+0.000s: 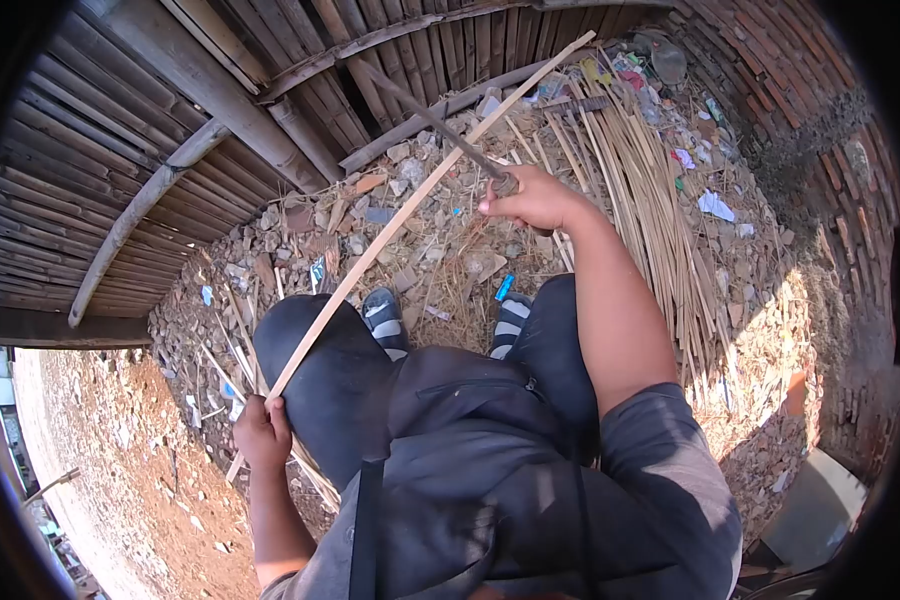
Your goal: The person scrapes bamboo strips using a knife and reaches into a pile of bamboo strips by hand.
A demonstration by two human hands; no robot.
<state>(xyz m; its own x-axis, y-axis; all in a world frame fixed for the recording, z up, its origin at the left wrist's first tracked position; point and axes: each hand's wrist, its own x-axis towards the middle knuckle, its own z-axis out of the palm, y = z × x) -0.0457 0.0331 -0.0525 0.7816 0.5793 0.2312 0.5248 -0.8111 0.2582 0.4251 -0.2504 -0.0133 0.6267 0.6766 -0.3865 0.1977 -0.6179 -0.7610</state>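
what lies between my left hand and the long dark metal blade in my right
In the head view, a long, flat, pale wooden strip runs from your left hand to the blade, above your left leg and rubble-strewn ground.

No legible txt, nos., logos or signs; printing on litter scraps too small/blurry to read.

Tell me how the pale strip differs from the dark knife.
The strip is straw-coloured, while the knife is dark. The strip looks much longer than the knife. The left hand holds the strip towards its near end; the right hand grips the knife by its handle. Both are narrow.
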